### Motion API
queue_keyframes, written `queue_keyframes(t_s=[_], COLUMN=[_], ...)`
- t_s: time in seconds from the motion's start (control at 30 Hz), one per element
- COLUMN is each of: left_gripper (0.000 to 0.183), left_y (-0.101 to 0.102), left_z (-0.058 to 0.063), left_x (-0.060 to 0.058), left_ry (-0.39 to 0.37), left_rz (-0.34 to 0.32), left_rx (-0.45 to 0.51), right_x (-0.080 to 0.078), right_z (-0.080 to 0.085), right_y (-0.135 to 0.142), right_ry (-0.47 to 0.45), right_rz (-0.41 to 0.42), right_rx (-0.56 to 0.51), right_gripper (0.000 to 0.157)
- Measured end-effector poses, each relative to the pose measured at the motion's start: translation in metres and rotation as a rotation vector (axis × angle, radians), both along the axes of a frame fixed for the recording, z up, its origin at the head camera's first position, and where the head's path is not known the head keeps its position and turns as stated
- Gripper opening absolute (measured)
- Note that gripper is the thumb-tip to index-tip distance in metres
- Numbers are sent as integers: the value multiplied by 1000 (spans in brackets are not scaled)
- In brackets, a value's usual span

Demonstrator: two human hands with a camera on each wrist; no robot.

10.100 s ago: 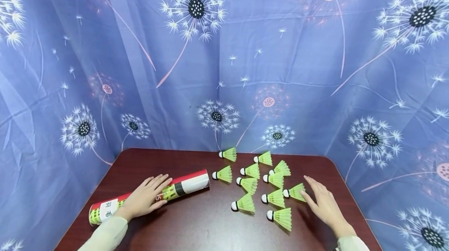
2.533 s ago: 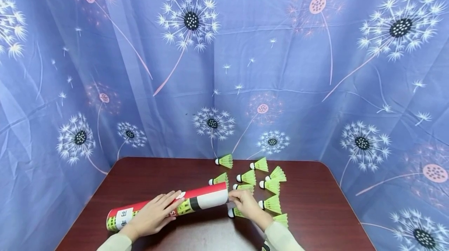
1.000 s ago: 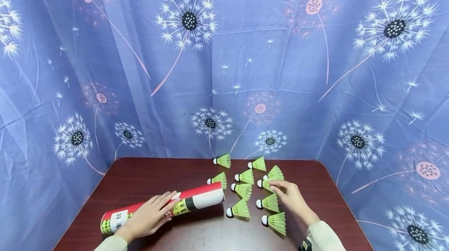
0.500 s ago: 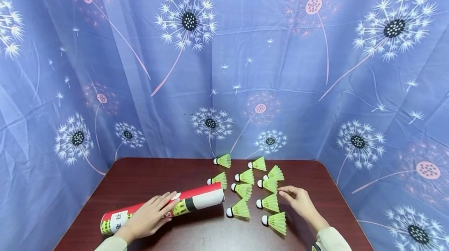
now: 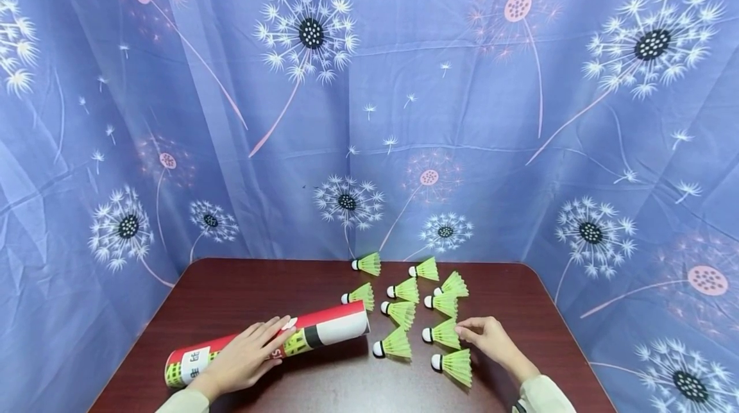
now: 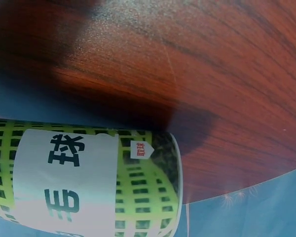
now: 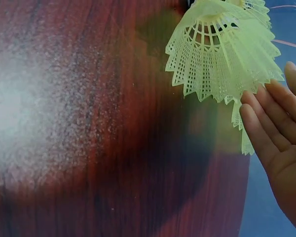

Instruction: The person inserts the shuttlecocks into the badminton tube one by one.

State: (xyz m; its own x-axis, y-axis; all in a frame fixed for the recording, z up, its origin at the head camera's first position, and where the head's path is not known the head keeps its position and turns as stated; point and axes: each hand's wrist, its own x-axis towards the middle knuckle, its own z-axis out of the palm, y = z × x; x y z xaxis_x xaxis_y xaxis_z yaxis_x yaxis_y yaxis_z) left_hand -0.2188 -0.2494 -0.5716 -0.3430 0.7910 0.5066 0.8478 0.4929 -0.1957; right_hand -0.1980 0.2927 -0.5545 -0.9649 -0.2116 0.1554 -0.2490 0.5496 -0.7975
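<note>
My left hand [image 5: 247,355] rests over the middle of a red, white and green shuttlecock tube [image 5: 337,323] lying on the table. The tube's printed end also fills the lower left of the left wrist view as a white label [image 6: 64,182] on a green net pattern. My right hand [image 5: 491,340] is at the skirt edge of a yellow-green shuttlecock [image 5: 443,334], thumb apart from the fingers. In the right wrist view its fingers [image 7: 266,118] look fairly straight beside the skirt [image 7: 222,59]. The tube's inside is hidden.
Several more shuttlecocks lie between the tube and the right hand, including a near one [image 5: 453,367], one by the tube's right end [image 5: 392,344] and one at the back [image 5: 367,263]. The dark red table [image 5: 260,278] meets a blue dandelion curtain [image 5: 369,111] behind.
The rightmost shuttlecock of the oldest frame is gone from the table. My right hand was at the tube's right end, then came back rightward and slid down to a nearer shuttlecock's skirt.
</note>
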Motion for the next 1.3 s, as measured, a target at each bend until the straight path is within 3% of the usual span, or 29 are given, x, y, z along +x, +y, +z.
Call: queue_keyframes(t_s=[0.23, 0.4, 0.67, 1.07, 1.3], left_gripper=[69, 67, 72, 74, 69], left_y=[0, 0, -1, -1, 0], left_z=[0, -1, -2, 1, 2], left_x=[0, 0, -1, -1, 1], left_ry=[-4, -6, -7, -5, -14], left_rz=[-3, -5, 6, 13, 15], left_rx=[3, 2, -11, -16, -29], right_x=[4, -2, -6, -8, -8], right_z=[11, 0, -9, -7, -3], right_y=[-8, -3, -1, 1, 1], right_ry=[-69, -108, -85, -69, -52], right_rz=[31, 57, 83, 98, 60], right_rx=[-71, -151, -198, -240, -234], right_gripper=[21, 25, 21, 18, 19])
